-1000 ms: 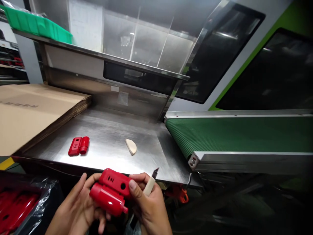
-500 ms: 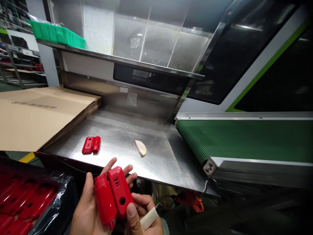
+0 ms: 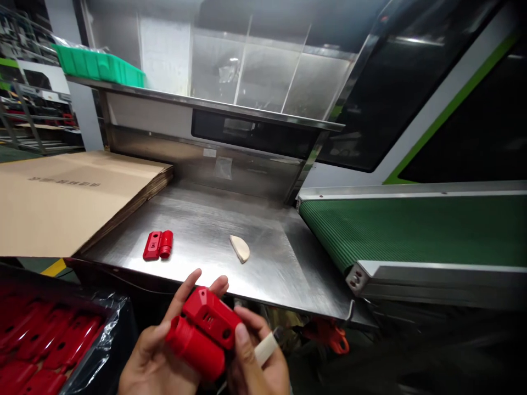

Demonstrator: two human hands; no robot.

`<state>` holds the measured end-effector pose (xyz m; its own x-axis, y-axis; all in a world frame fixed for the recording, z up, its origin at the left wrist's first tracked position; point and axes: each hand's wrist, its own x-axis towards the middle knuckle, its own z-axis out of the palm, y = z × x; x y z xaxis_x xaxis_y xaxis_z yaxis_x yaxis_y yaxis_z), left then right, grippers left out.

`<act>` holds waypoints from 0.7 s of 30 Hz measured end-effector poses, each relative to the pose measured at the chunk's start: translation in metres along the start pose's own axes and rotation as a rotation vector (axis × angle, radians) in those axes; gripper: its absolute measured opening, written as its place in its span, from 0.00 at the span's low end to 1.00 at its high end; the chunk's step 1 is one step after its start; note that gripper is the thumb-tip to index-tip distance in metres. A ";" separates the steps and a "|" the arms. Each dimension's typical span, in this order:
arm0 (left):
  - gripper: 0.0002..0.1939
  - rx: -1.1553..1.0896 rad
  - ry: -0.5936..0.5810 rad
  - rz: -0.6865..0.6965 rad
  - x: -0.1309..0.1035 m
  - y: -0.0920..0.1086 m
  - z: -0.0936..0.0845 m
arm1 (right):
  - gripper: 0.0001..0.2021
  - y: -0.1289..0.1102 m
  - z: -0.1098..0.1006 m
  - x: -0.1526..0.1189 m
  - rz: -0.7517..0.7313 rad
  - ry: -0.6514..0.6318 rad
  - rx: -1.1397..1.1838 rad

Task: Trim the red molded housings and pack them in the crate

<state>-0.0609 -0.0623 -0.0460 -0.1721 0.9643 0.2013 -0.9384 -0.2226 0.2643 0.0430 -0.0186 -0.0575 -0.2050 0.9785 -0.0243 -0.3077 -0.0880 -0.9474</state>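
Note:
A red plastic housing [image 3: 201,334], made of a threaded cylinder joined to a flat block with a round hole and small slots, is between my hands in front of the table edge. My left hand [image 3: 158,351] cradles it from the left, thumb by the threaded end and fingers behind the block. With thumb and fingers my right hand [image 3: 259,356] grips the block's right end. A small cream-handled tool [image 3: 267,348] with a short metal tip is also tucked in the right hand. On the metal table lie a similar red housing [image 3: 158,245] and a cream half-round piece [image 3: 239,249].
A stack of cardboard sheets [image 3: 82,197] covers the table's left end. At lower left, a plastic-lined box [image 3: 117,318] holds several red housings. A green conveyor belt [image 3: 411,230] runs along the right. A green bin [image 3: 99,66] sits on the shelf [image 3: 247,112] above.
The red housing has turned in my hands: its cylinder now slants to the lower right instead of standing nearly upright. Both hands have shifted slightly right with it.

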 end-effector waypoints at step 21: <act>0.21 0.029 0.283 -0.266 0.009 0.007 -0.008 | 0.13 -0.094 -0.022 0.051 -0.310 -0.666 -0.829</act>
<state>-0.0709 -0.0543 -0.0499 -0.0032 0.9894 -0.1449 -0.9532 0.0408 0.2996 0.0821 0.0436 0.0234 -0.7622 0.6184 0.1916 0.2344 0.5395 -0.8087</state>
